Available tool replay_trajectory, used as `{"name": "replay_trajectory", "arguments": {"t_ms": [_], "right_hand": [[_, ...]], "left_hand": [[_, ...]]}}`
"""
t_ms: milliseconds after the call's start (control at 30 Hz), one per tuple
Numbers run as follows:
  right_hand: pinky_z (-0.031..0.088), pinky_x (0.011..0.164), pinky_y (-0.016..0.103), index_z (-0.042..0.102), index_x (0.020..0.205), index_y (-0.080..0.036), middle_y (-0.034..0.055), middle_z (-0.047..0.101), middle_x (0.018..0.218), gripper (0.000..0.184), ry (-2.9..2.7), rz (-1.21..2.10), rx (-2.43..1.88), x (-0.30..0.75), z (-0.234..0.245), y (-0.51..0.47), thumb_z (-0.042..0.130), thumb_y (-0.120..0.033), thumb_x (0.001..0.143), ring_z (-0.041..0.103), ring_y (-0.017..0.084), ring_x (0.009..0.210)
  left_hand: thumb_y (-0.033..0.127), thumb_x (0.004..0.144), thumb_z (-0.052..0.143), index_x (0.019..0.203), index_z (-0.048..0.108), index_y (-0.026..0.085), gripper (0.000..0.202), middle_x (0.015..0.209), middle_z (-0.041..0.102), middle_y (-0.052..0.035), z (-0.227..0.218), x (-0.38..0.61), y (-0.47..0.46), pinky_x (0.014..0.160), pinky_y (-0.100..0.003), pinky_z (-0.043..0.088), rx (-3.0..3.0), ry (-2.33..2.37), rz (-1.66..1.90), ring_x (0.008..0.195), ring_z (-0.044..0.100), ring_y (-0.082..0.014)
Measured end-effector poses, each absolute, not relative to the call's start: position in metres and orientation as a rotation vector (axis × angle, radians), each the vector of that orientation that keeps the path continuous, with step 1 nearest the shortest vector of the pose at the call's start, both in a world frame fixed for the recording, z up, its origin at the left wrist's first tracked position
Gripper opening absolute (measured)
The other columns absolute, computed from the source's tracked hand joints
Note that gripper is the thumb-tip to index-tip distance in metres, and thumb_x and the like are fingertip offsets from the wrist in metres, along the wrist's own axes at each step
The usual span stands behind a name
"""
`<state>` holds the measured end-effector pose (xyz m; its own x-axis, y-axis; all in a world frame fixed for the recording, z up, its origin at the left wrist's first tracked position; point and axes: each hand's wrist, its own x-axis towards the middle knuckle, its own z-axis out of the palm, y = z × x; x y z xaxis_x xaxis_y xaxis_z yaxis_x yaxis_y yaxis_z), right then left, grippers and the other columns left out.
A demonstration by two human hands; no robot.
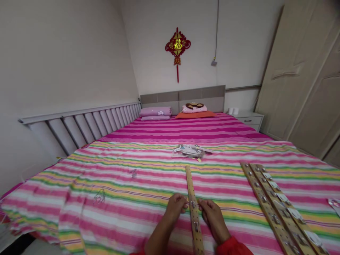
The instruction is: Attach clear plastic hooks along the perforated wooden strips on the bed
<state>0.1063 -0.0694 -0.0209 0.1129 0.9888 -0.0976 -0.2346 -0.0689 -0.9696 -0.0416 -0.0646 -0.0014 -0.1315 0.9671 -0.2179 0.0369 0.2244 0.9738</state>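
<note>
Two hands working the strip now: left hand (175, 207) and right hand (214, 220) curled, fingertips closing on a metal fitting (193, 204) from either side, on a wooden strip (189, 180) flat on the bedsheet (106, 212); actual hold, can't tell.

Likely a home bedroom, striped bed (119, 198) under the fingers (183, 202), pillows (155, 112) far beyond them, wardrobe (297, 78) to their right

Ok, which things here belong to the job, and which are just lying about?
Job: left hand, right hand, the drilled wooden strip between them, the fitted wooden strips, the packets of metal fittings.

Lying about: pink pillows, red knot wall hanging, bedside cabinet.
</note>
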Motion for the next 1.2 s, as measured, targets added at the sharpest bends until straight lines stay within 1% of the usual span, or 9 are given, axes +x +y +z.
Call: {"name": "replay_trajectory", "arguments": {"t_ms": [100, 167, 267, 400, 567, 733, 867, 967, 1200], "right_hand": [[0.009, 0.036, 0.022, 0.049, 0.049, -0.021, -0.0112, 0.029, 0.028, 0.043, -0.909, 1.375, -1.116, 0.111, -0.022, -0.071, 0.070, -0.057, 0.060, 0.019, 0.004, 0.029], [0.008, 0.036, 0.022, 0.050, 0.050, -0.020, -0.0112, 0.029, 0.029, 0.044, -0.905, 1.406, -1.102, 0.114, -0.025, -0.070, 0.069, -0.058, 0.060, 0.018, 0.004, 0.029], [0.009, 0.036, 0.022, 0.051, 0.052, -0.019, -0.0110, 0.031, 0.030, 0.044, -0.904, 1.419, -1.098, 0.115, -0.030, -0.068, 0.069, -0.059, 0.061, 0.019, 0.003, 0.030], [0.008, 0.037, 0.022, 0.051, 0.052, -0.019, -0.0110, 0.031, 0.030, 0.045, -0.901, 1.432, -1.108, 0.115, -0.034, -0.066, 0.068, -0.059, 0.063, 0.019, 0.003, 0.029], [0.007, 0.037, 0.022, 0.051, 0.053, -0.019, -0.0108, 0.032, 0.031, 0.044, -0.892, 1.450, -1.093, 0.116, -0.034, -0.066, 0.069, -0.058, 0.062, 0.019, 0.003, 0.029], [0.008, 0.037, 0.023, 0.051, 0.053, -0.019, -0.0106, 0.032, 0.031, 0.045, -0.878, 1.458, -1.095, 0.115, -0.032, -0.066, 0.070, -0.058, 0.061, 0.019, 0.003, 0.030], [0.008, 0.037, 0.023, 0.051, 0.053, -0.018, -0.0102, 0.033, 0.031, 0.045, -0.877, 1.455, -1.100, 0.116, -0.031, -0.066, 0.071, -0.058, 0.060, 0.020, 0.003, 0.030], [0.009, 0.036, 0.022, 0.052, 0.053, -0.018, -0.0101, 0.034, 0.032, 0.045, -0.882, 1.449, -1.098, 0.116, -0.033, -0.066, 0.071, -0.058, 0.060, 0.021, 0.002, 0.029], [0.009, 0.035, 0.020, 0.052, 0.054, -0.017, -0.0100, 0.036, 0.031, 0.046, -0.873, 1.444, -1.076, 0.116, -0.038, -0.065, 0.071, -0.058, 0.060, 0.021, 0.001, 0.028]], "left_hand": [[0.042, 0.057, 0.064, 0.071, 0.062, 0.015, 0.030, 0.057, 0.060, 0.0005, 0.004, -0.084, -0.062, 0.049, -0.022, 0.038, 1.066, 1.431, 1.236, 0.054, 0.055, -0.0125], [0.044, 0.058, 0.063, 0.072, 0.064, 0.015, 0.033, 0.054, 0.059, 0.0004, 0.007, -0.121, -0.057, 0.051, -0.023, 0.040, 1.084, 1.618, 1.400, 0.053, 0.054, -0.0127], [0.044, 0.060, 0.060, 0.069, 0.061, 0.016, 0.030, 0.060, 0.059, 0.0005, 0.010, -0.178, -0.045, 0.060, -0.025, 0.044, 1.032, 1.818, 1.549, 0.060, 0.055, -0.0138], [0.042, 0.064, 0.054, 0.074, 0.056, 0.018, 0.026, 0.067, 0.060, -0.0005, 0.012, -0.235, -0.032, 0.068, -0.030, 0.045, 0.875, 2.120, 1.650, 0.068, 0.058, -0.0175], [0.043, 0.065, 0.058, 0.073, 0.054, 0.019, 0.025, 0.071, 0.062, -0.0039, 0.012, -0.262, -0.018, 0.073, -0.034, 0.045, 0.799, 2.386, 1.566, 0.074, 0.060, -0.0228], [0.040, 0.069, 0.058, 0.071, 0.057, 0.019, 0.021, 0.074, 0.065, -0.0082, 0.009, -0.269, -0.007, 0.073, -0.034, 0.043, 0.879, 2.491, 1.416, 0.079, 0.061, -0.0265], [0.034, 0.070, 0.056, 0.061, 0.057, 0.020, 0.017, 0.063, 0.064, -0.0081, 0.007, -0.275, -0.004, 0.065, -0.034, 0.041, 0.911, 2.538, 1.280, 0.071, 0.061, -0.0279], [0.031, 0.070, 0.055, 0.052, 0.054, 0.021, 0.021, 0.054, 0.060, -0.0071, 0.006, -0.278, -0.005, 0.060, -0.033, 0.038, 0.942, 2.550, 1.197, 0.065, 0.060, -0.0278], [0.043, 0.069, 0.057, 0.049, 0.053, 0.021, 0.030, 0.050, 0.059, -0.0056, 0.012, -0.275, -0.006, 0.058, -0.030, 0.036, 1.019, 2.499, 1.193, 0.058, 0.057, -0.0240]]}}
